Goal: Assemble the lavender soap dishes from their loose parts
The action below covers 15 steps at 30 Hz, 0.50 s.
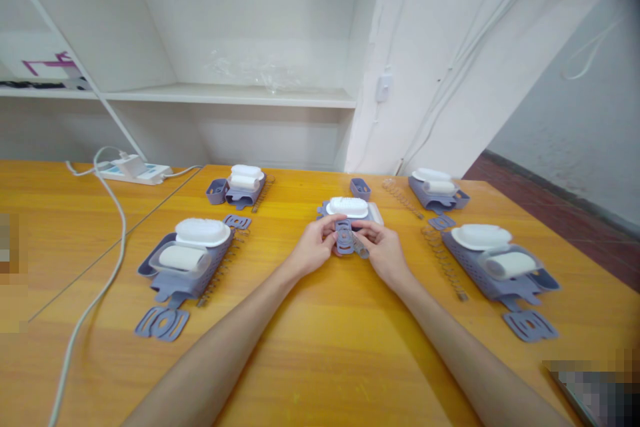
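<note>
Over the middle of the table, my left hand [316,245] pinches a flat purple-grey plastic plate [344,237] with cut-out slots, held upright. Close beside it, my right hand [384,250] is closed around a coiled metal spring [360,248], whose end meets the plate's right side. Just behind both hands sits a purple-grey basket with a white oval lid-like piece [347,206] on top, its lower part hidden by my fingers. A small purple-grey cup [360,188] stands farther back.
Similar basket sets lie left [187,253], back left [243,187], right [495,260] and back right [435,188], with springs and slotted plates beside them. A white power strip [135,172] and cable [113,280] lie left. A dark-edged object [595,393] is at lower right.
</note>
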Motion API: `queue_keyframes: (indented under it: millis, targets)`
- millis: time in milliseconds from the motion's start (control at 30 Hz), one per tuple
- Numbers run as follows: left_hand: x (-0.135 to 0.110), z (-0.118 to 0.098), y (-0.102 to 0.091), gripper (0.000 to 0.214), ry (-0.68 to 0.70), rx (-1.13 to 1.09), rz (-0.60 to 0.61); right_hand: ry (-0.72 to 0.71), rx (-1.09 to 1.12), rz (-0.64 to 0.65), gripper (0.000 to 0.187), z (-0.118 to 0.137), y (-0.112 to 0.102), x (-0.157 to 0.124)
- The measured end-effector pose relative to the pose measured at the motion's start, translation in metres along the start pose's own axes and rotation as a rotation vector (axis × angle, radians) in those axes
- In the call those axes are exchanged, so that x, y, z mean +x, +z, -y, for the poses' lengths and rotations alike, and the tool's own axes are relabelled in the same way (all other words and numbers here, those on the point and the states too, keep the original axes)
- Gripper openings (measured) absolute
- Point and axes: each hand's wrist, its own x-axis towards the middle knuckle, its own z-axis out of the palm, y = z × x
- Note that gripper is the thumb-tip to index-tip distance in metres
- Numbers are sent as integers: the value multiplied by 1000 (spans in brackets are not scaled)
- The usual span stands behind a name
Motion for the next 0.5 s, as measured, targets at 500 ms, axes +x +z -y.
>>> queue_keyframes:
  millis: [500]
  targets:
    - [-1, -9, -3, 49, -49, -159, -46, -93, -32, 64, 27, -4, -3, -2]
